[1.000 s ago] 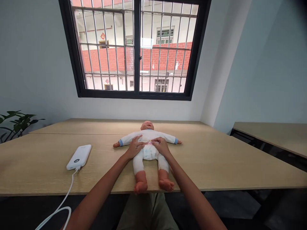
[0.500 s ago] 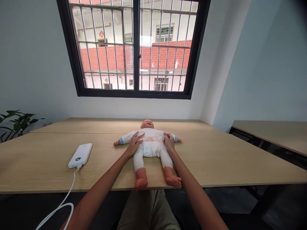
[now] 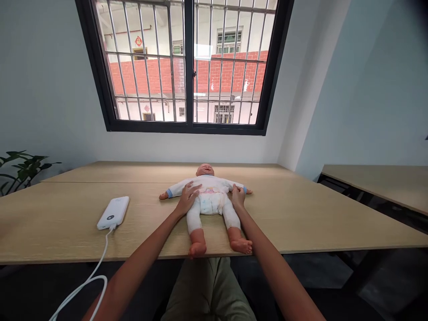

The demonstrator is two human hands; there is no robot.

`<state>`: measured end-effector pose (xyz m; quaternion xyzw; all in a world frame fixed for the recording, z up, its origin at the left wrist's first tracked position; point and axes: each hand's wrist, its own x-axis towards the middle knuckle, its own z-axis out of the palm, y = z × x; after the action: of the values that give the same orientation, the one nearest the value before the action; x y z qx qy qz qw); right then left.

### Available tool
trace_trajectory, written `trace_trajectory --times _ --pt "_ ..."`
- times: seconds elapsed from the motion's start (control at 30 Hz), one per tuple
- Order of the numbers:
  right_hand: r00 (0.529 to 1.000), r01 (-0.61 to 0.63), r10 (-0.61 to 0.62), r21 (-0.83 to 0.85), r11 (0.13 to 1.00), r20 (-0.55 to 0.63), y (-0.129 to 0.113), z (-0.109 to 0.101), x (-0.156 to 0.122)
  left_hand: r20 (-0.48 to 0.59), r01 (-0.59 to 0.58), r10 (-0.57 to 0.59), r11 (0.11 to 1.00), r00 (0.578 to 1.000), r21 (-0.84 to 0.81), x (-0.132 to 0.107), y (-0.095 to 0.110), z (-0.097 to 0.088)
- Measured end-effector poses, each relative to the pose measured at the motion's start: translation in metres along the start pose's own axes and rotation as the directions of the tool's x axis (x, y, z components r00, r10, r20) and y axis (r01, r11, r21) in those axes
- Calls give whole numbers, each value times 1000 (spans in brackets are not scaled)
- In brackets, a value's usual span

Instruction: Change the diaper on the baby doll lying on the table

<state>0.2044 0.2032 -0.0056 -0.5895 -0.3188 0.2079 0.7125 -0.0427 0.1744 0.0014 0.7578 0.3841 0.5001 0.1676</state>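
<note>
A baby doll (image 3: 210, 183) in a white long-sleeved top with blue cuffs and a white diaper (image 3: 210, 204) lies on its back on the wooden table (image 3: 301, 214). Its bare feet (image 3: 219, 247) reach the near table edge. My left hand (image 3: 189, 199) rests flat on the doll's chest, fingers apart. My right hand (image 3: 238, 195) lies on the doll's outstretched sleeve near the shoulder, and I cannot tell if it grips the cloth.
A white power bank (image 3: 113, 213) lies left of the doll, its white cable (image 3: 96, 272) hanging over the table edge. A barred window (image 3: 187, 67) faces me beyond the table. A potted plant (image 3: 25, 169) stands far left, and another table (image 3: 374, 183) stands right.
My right hand has moved outward from the doll's diaper to its sleeve. My left hand has shifted up the chest. The view has tilted slightly upward.
</note>
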Motion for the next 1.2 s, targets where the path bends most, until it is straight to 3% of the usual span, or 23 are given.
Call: trace_trajectory --times 0.1,0.2,0.3,0.8,1.0,1.2 --pt "999 38 -40 -54 998 -33 -1 -4 -1 -208 49 -34 996 977 69 0 -1 -6" --pt "992 125 -128 -114 986 -21 -1 -8 -2 -278 241 -157 922 948 302 0 -6 -13" --pt "978 208 -204 -159 965 40 2 -12 -2 -213 314 -241 838 947 446 0 -13 -18" --pt "962 274 -262 -280 920 83 5 -10 3 84 172 -303 723 949 669 0 -11 -19" --pt "963 269 -257 -324 907 79 3 -8 6 114 159 -343 673 932 723 0 -5 -23" --pt "962 273 -259 -326 905 87 3 -7 6 179 103 -330 682 927 724 -2 -2 -23"
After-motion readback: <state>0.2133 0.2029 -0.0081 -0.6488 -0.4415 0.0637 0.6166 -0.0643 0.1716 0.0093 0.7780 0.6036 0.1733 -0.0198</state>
